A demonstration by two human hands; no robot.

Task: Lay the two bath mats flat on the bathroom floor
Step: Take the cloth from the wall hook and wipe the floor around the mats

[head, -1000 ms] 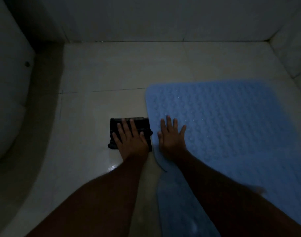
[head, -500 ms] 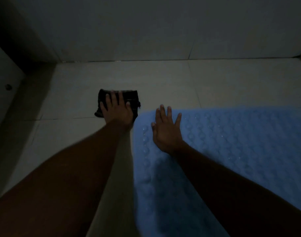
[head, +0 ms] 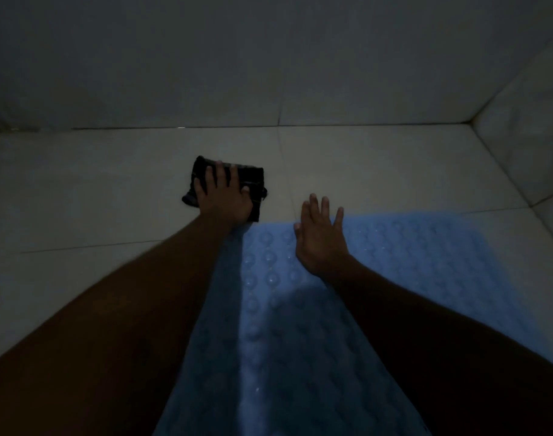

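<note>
Palm-down: left hand [head: 224, 198] atop bundle [head: 252, 179], right hand [head: 320, 236] over blue mat [head: 426, 262].

The left hand [head: 224, 200] presses a folded black mat [head: 254, 180]; the right hand [head: 320, 239] spreads over the blue mat [head: 426, 262].

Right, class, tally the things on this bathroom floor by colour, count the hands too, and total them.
Blue: 1, the blue bath mat
Black: 1, the black folded bundle
Hands: 2, left hand and right hand
Total: 4
</note>
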